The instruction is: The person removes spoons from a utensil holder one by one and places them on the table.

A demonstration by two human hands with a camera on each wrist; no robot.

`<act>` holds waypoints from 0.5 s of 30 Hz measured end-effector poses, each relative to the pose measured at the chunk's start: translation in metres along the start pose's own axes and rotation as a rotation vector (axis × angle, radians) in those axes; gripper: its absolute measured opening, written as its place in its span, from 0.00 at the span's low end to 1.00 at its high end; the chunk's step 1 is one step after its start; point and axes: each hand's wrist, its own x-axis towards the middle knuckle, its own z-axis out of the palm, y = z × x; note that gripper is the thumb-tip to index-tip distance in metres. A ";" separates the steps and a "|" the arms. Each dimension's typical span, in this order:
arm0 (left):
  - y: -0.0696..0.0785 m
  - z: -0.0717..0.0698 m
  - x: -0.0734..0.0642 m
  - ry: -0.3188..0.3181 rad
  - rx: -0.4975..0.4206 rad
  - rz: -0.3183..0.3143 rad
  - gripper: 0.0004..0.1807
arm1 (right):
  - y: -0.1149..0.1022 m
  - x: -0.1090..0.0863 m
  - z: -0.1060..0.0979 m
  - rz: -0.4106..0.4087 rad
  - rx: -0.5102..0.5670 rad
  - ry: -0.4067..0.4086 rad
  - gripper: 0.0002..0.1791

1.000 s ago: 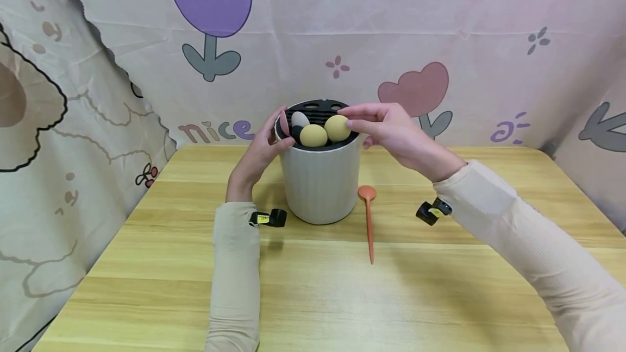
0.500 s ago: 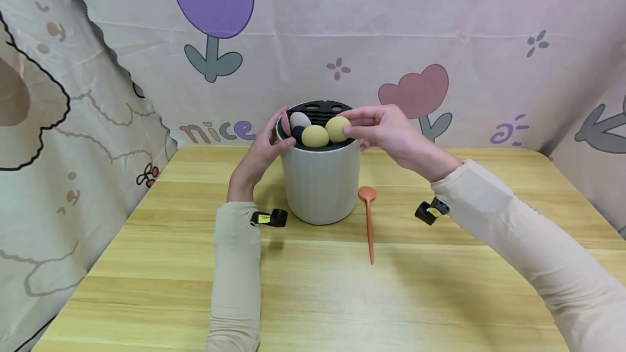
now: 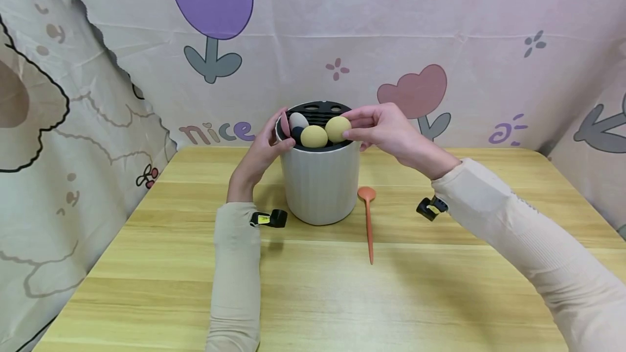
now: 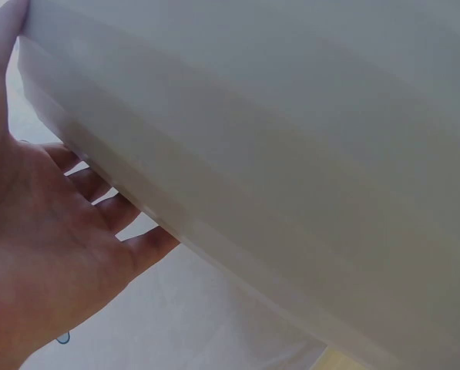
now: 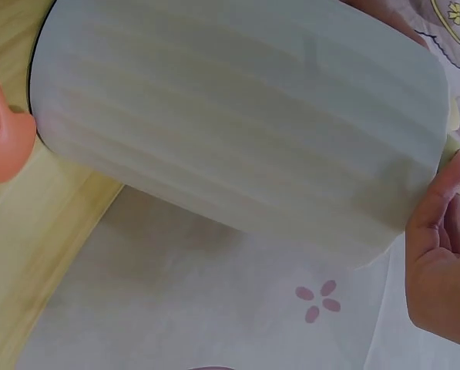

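Note:
A tall white ribbed container (image 3: 320,186) with a black slotted top (image 3: 320,115) stands upright on the table. My left hand (image 3: 266,148) grips its rim on the left side, thumb at the front; in the left wrist view the fingers reach around the far side. At the right of the top, my right hand (image 3: 391,129) pinches a yellow rounded piece (image 3: 337,129) between thumb and fingers. Beside it sits another yellow rounded piece (image 3: 313,136). A pale grey rounded piece (image 3: 298,120), a dark one (image 3: 296,133) and a pink one (image 3: 285,124) crowd the left side.
An orange spoon (image 3: 368,221) lies on the wooden table (image 3: 313,297), just right of the container's base, handle toward me. Behind the table hangs a patterned cloth (image 3: 293,53), and another stretch of cloth (image 3: 54,221) runs along the left.
The right thumb has slid slightly down and left against the yellow rounded piece. The left hand, container and spoon look unchanged.

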 end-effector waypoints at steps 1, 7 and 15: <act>0.000 0.000 0.000 -0.001 -0.002 0.000 0.72 | 0.000 0.000 0.000 -0.002 -0.003 0.002 0.20; -0.001 0.000 0.000 -0.003 -0.003 -0.004 0.73 | 0.001 0.001 -0.001 -0.018 -0.014 0.023 0.20; 0.000 0.000 0.000 -0.001 0.006 -0.003 0.74 | -0.004 0.001 -0.005 -0.067 0.029 0.089 0.19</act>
